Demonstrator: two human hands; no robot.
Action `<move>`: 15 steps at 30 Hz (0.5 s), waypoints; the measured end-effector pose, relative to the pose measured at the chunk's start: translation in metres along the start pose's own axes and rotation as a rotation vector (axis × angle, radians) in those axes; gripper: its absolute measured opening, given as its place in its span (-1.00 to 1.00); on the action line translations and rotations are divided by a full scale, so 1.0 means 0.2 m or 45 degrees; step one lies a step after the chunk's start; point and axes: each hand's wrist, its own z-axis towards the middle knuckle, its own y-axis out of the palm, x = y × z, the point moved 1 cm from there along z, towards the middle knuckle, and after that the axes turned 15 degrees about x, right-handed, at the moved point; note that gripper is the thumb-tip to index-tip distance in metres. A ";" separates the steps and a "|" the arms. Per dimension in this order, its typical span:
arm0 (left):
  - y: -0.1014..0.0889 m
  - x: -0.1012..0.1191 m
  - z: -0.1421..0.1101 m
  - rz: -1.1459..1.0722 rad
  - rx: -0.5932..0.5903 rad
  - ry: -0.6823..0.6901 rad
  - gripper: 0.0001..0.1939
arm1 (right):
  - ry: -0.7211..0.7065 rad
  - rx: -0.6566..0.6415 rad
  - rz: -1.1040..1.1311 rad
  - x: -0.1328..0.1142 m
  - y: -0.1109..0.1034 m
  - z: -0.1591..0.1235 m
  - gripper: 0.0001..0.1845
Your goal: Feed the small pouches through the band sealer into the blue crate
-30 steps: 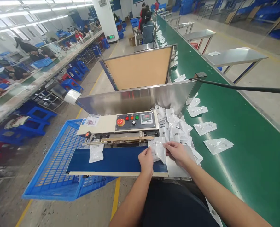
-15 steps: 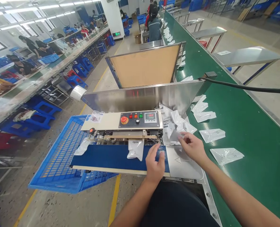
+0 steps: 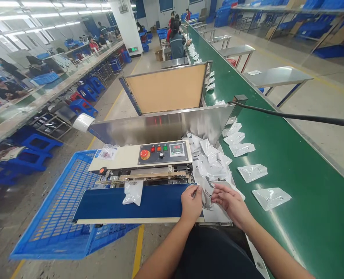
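Between my two hands is a white pouch (image 3: pixel 207 192), held upright at the right end of the blue belt. My left hand (image 3: pixel 191 203) pinches its left edge, while the fingers of my right hand (image 3: pixel 228 203) close on its right side. Another pouch (image 3: pixel 133 192) hangs from the band sealer (image 3: pixel 160 152), its top edge in the sealing track and its body over the blue belt (image 3: pixel 108 205). Just beyond my hands lies a heap of white pouches (image 3: pixel 209 161).
A green conveyor (image 3: pixel 300 182) runs along the right with spaced pouches (image 3: pixel 271 198). Below the sealer's left end is a blue basket (image 3: pixel 52 226). A steel panel (image 3: pixel 160 126) stands behind the machine, and a black cable (image 3: pixel 294 115) crosses the conveyor. A co-worker (image 3: pixel 176 42) sits farther off.
My hands have brought a pouch from the heap nearer, and my left hand has closed on it. The pouch in the sealer has moved left; the one at its far left end is gone from view.
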 end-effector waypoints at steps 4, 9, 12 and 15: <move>-0.01 -0.02 0.02 -0.075 0.081 -0.126 -0.67 | -0.108 -0.050 -0.354 0.00 0.01 0.07 -0.42; -0.05 -0.06 0.11 -0.035 0.373 -0.573 -0.63 | -0.002 0.114 -0.478 0.02 0.09 0.22 -0.51; -0.10 -0.11 0.16 -0.088 0.470 -0.677 -0.59 | 0.105 0.112 -0.481 0.03 0.23 0.24 -0.62; -0.21 -0.15 0.20 -0.102 0.515 -0.621 -0.51 | 0.128 -0.017 -0.507 0.03 0.34 0.24 -0.64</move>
